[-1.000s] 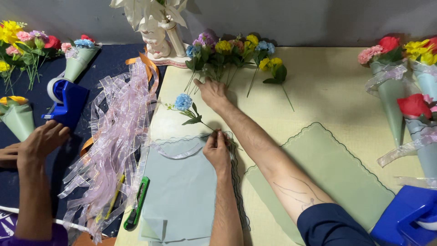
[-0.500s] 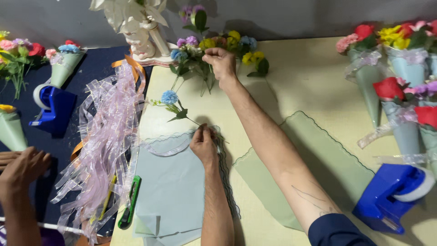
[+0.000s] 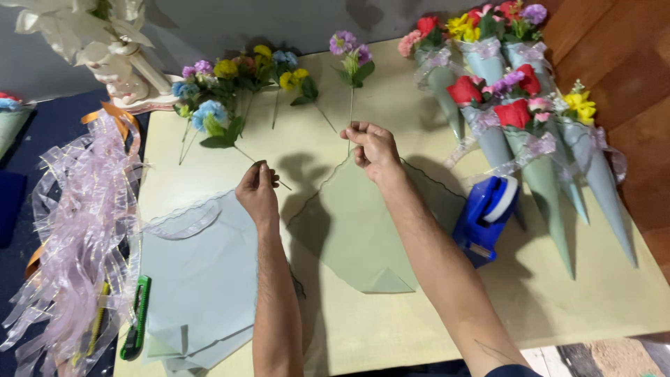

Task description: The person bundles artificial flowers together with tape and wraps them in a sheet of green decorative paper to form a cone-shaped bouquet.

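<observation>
Flower stems are what both hands are on right now. The right hand (image 3: 373, 144) has its fingertips pinched together on the thin stem of a purple flower (image 3: 347, 46), whose head lies toward the far edge of the pale yellow table (image 3: 433, 307). The left hand (image 3: 257, 190) has its thumb and fingers clamped on the stem of a blue flower (image 3: 209, 112), which runs off to the far left.

Compared with half a second ago, the right hand has come back from the far flower pile and now sits near the middle of the table with a stem in it. The left hand was lying flat on the blue wrapping sheet (image 3: 202, 279) then and is now lifted, pinching its stem.

Between and under the arms lies a green wrapping sheet (image 3: 349, 230), with the blue one beside it on the left. Loose flowers (image 3: 244, 70) lie along the far edge. On the right, a blue tape dispenser (image 3: 484, 216) sits just beside a cluster of finished cone bouquets (image 3: 537, 146) in grey-green paper with sheer ribbon bows. A heap of pink sheer ribbon (image 3: 77, 237) trails down the left edge, with a green utility knife (image 3: 136, 324) near it. A white ornament (image 3: 105, 42) stands in the far left corner.
</observation>
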